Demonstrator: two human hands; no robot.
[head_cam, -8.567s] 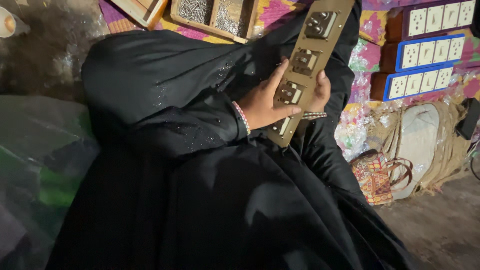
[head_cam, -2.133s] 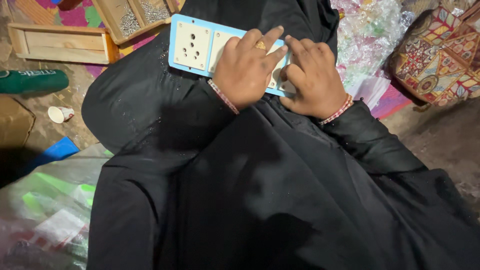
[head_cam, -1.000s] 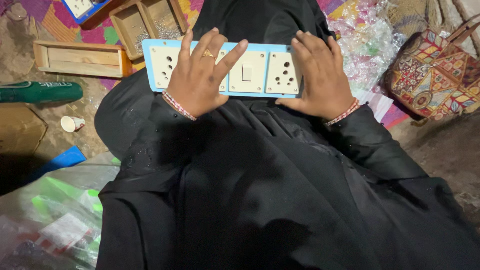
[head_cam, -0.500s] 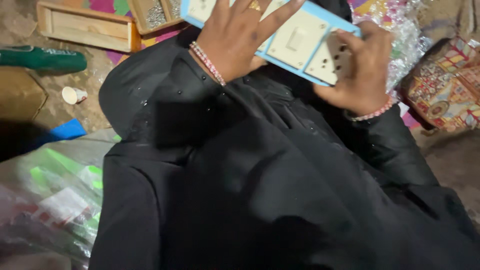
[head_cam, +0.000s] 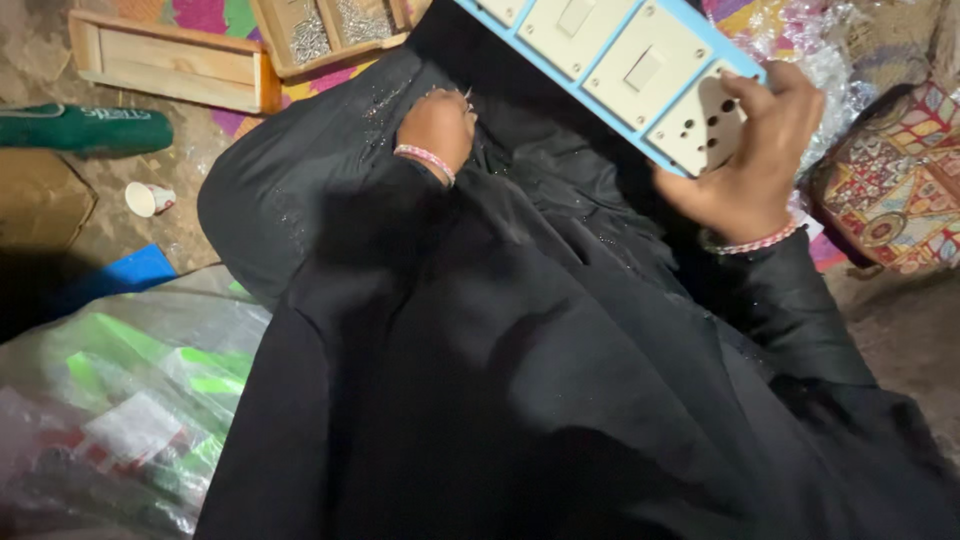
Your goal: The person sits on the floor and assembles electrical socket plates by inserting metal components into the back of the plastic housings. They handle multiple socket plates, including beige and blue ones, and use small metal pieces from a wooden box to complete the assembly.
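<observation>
A long light-blue switch board (head_cam: 610, 70) with cream switches and a socket slants from the top middle down to the right, above my black-robed lap. My right hand (head_cam: 750, 165) grips its lower right end, thumb over the socket plate. My left hand (head_cam: 437, 128) is off the board and rests low on the black cloth, fingers curled inward; whether it holds anything small cannot be made out. Both wrists wear beaded bracelets.
A wooden tray (head_cam: 170, 65) and a wooden box with small metal parts (head_cam: 330, 30) lie on the floor at top left. A green tool handle (head_cam: 85, 128), a small paper cup (head_cam: 148, 198), plastic bags (head_cam: 120, 410) at bottom left, a patterned bag (head_cam: 895, 190) at right.
My left hand came off the switch board and dropped to my lap. The board tilted and moved up and right, now held by my right hand alone.
</observation>
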